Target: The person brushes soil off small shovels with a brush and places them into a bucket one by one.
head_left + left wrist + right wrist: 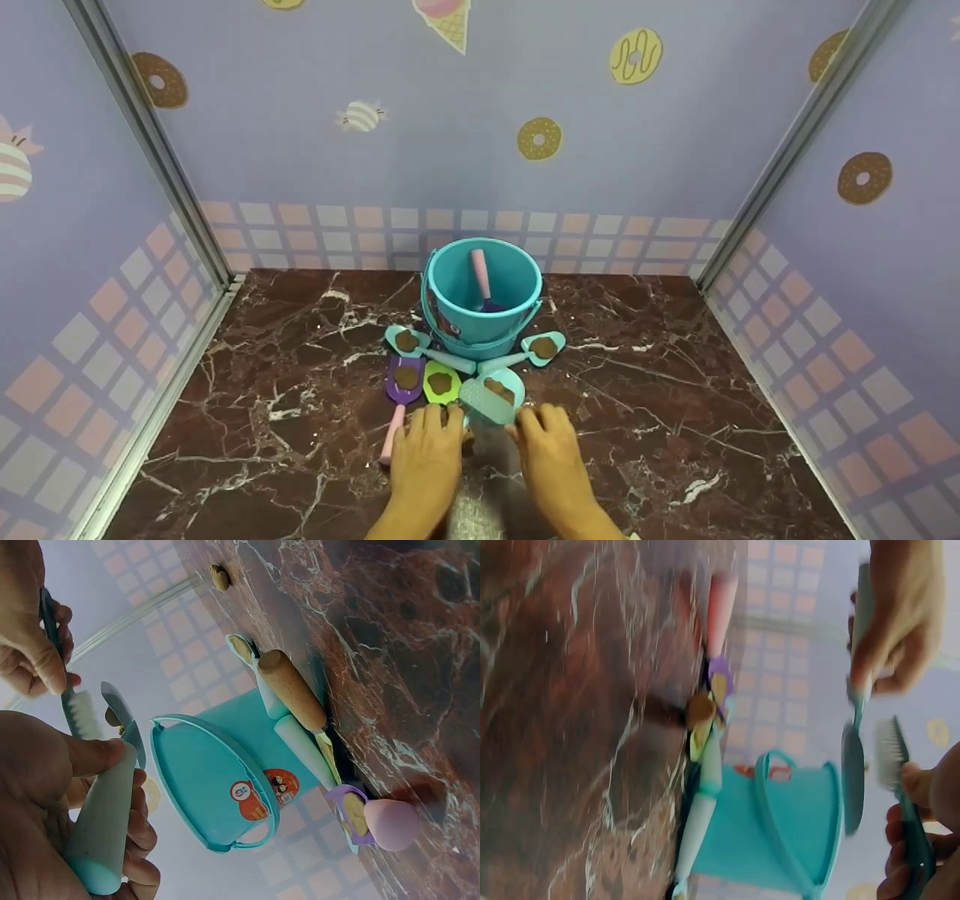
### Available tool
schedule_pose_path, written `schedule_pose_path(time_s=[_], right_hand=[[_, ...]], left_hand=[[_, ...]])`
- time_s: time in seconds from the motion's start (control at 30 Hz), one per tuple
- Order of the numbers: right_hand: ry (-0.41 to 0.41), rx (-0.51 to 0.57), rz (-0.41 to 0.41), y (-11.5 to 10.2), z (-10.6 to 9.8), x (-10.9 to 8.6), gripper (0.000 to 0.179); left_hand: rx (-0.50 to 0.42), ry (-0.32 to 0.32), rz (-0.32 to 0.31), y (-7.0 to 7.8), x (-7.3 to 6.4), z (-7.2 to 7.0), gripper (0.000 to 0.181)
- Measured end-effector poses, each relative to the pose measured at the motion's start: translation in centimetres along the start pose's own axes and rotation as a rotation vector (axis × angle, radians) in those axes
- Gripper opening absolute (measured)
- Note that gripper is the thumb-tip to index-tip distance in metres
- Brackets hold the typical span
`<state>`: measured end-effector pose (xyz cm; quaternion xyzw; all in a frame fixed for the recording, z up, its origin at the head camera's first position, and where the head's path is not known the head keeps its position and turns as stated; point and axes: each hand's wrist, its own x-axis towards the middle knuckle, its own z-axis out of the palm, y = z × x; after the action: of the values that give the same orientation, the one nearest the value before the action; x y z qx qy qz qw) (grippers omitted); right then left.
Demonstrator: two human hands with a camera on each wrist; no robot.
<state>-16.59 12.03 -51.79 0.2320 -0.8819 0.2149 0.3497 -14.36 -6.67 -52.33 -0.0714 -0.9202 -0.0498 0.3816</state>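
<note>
My left hand [427, 457] grips the white and teal handle of a toy shovel [109, 825]. The shovel's light teal blade points away from me, with a brown patch on it. In my right hand [555, 454] is a dark green-handled brush [911, 832] with white bristles. Those bristles are close beside the shovel blade in both wrist views, and the brush overlaps the blade in the head view. Behind both hands stands a turquoise bucket [480, 330], its handle hanging down at the front. A pink-handled tool [480, 274] with a purple end leans inside it.
Around the bucket's foot lie a purple shovel [405, 381] with a pink handle, a green shovel [442, 382] with a wooden handle [292, 690], and two teal shovels with pale handles, left [407, 341] and right [544, 349]. All carry brown patches. Patterned walls enclose the marbled table [637, 420].
</note>
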Motion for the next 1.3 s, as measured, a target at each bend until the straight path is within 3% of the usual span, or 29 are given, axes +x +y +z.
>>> schedule_pose_path(time_s=[0.2, 0.4, 0.53, 0.7, 0.83, 1.07, 1.3], right_hand=[[-0.041, -0.024, 0.058, 0.3, -0.1, 0.0, 0.022], [0.018, -0.061, 0.078, 2.1, -0.3, 0.4, 0.021], [0.043, -0.045, 0.091, 2.8, -0.5, 0.7, 0.019], [0.034, 0.028, 0.029, 1.4, -0.5, 0.3, 0.018], [-0.008, 0.018, -0.016, -0.1, -0.6, -0.1, 0.020], [0.033, -0.085, 0.044, 1.7, -0.6, 0.4, 0.024], [0.063, -0.058, 0.039, 1.6, -1.1, 0.5, 0.020]], left_hand=[[-0.008, -0.033, 0.011, 0.3, -0.2, 0.0, 0.033], [0.013, 0.002, 0.028, 0.2, -0.4, 0.0, 0.029], [0.019, -0.012, 0.016, 0.0, -0.3, -0.1, 0.029], [-0.008, -0.035, 0.001, 0.0, -0.1, -0.1, 0.034], [-0.018, -0.036, -0.003, 0.2, 0.0, -0.3, 0.034], [0.001, -0.033, 0.012, 0.2, -0.2, -0.5, 0.040], [-0.012, -0.031, 0.004, 0.3, 0.0, -0.5, 0.033]])
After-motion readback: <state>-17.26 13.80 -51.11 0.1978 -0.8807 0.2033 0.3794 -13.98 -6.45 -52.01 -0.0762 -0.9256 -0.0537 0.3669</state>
